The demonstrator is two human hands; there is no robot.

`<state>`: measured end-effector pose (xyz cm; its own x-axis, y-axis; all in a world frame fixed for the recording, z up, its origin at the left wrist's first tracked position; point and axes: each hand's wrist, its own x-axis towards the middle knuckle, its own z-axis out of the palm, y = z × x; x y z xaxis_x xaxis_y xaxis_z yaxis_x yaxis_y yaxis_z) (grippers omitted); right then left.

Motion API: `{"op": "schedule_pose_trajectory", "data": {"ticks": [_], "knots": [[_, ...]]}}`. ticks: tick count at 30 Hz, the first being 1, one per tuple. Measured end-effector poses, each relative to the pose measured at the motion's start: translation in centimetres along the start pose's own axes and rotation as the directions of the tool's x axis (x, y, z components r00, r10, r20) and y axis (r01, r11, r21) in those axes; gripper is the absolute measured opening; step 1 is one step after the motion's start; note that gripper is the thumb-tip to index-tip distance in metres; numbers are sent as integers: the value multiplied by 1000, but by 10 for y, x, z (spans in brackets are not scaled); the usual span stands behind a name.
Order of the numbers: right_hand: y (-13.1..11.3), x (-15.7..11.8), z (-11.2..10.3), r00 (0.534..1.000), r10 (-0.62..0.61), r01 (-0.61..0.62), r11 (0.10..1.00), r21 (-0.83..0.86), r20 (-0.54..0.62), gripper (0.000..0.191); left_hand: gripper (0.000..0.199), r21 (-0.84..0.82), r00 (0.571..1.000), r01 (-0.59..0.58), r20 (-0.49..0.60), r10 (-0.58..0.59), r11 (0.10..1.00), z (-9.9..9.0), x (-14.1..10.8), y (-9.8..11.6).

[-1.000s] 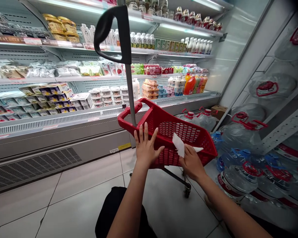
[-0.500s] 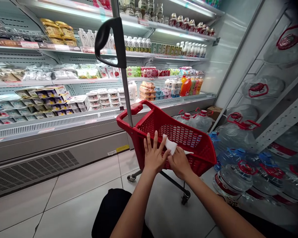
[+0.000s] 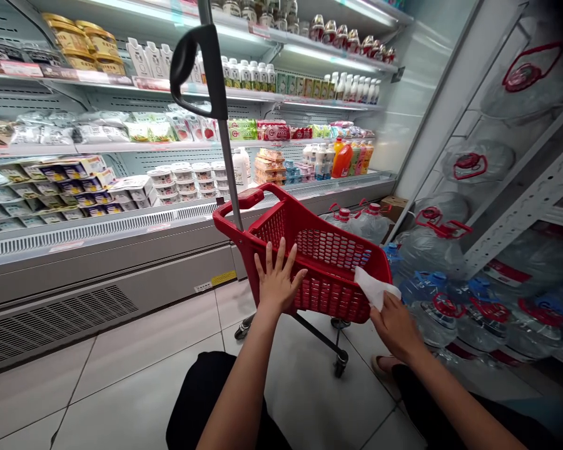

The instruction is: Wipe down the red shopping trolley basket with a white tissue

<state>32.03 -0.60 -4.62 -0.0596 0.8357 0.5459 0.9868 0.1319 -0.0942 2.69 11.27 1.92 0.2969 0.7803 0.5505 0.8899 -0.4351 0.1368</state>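
"Hands?"
"Left hand is spreading wide at the red cart's seven o'clock; right hand is gripping a white cloth at four."
"Cart?"
"Standing at the person's twelve o'clock."

Wears black trousers, plain and matte, with folds lost in the dark. Wears a beige shoe, low-cut, on the right foot. Shows bare forearms, bare left hand with slim fingers, bare right hand.

Red cart basket with rows of holes, black handle, white cloth.
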Motion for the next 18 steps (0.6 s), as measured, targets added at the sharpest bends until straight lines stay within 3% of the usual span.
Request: {"op": "schedule_pose_trajectory", "data": {"ticks": [4,7,12,15,18], "knots": [[9,-19,-3,1000,11,-13,998,-54,-26,41,69,-22,1000,19,-7,-19,1000,2,3,5],[-14,-12,3,1000,-1,-2,997,-80,-27,41,71,-65,1000,19,-1,-19,998,7,-1,20],[-63,21,10,999,-45,46,999,18,-19,49,71,-170,989,-136,40,145,976,19,-19,52],[-79,34,3,999,-41,40,993,115,10,49,67,-155,987,-132,70,144,979,19,-20,51],[-83,28,-6,998,-14,2,982,187,66,46,65,-126,989,-109,88,120,986,17,-13,37]]}}
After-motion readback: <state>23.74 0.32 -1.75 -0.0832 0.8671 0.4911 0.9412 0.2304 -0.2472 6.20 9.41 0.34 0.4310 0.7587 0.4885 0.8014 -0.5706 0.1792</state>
